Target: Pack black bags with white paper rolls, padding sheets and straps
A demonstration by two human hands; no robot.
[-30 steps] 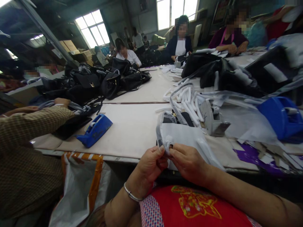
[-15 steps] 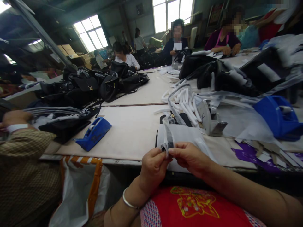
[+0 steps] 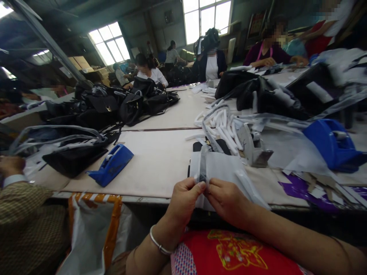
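Note:
Both my hands meet at the table's front edge over a black bag (image 3: 224, 146) partly covered by a sheet of white wrapping (image 3: 229, 168). A strap (image 3: 203, 162) wrapped in clear plastic film loops up from the bag and comes down to my fingers. My left hand (image 3: 186, 194) pinches the strap's near end from the left. Opposite it, my right hand (image 3: 226, 194) is closed on the same end, thumb and fingers pressed together. My fingertips hide the exact spot where they grip.
Blue tape dispensers (image 3: 111, 165) stand left and far right; a grey one (image 3: 254, 147) is nearer. White foam rolls (image 3: 223, 122) lie behind the bag. Black bags (image 3: 106, 103) pile up back left. A co-worker's sleeve (image 3: 23, 202) is at left, beside a white sack (image 3: 88, 229). Other people sit beyond.
My right hand has turned and its fingers have curled in closer to the left hand at the strap. The co-worker's hand at left has moved down and left.

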